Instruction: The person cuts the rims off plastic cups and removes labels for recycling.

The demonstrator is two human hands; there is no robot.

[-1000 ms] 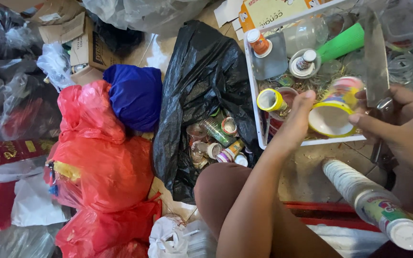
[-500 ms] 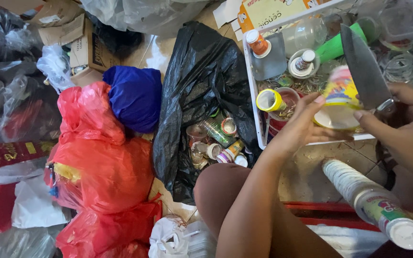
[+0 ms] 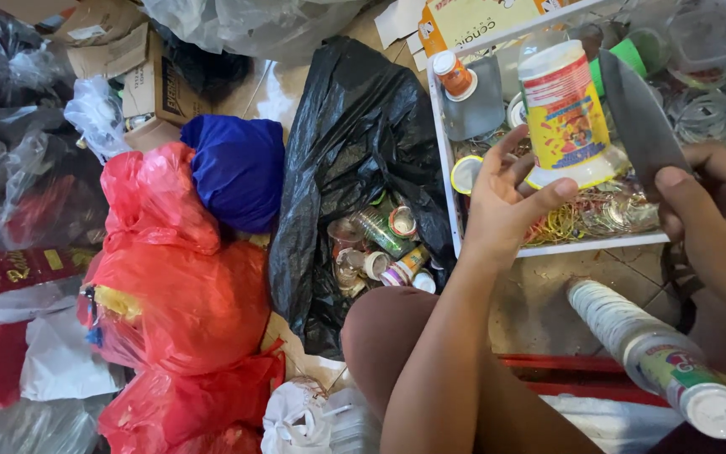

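Cup (image 3: 566, 113) sits upside down in my left hand (image 3: 506, 197), up above the white tray (image 3: 444, 160). It is yellow and white with a red band and bright pictures, and its wide rim points down. My left fingers curl half shut around that rim, thumb in front. My right hand (image 3: 712, 219) is closed tight on a knife (image 3: 640, 122), whose dark blade sticks up just beside the cup.
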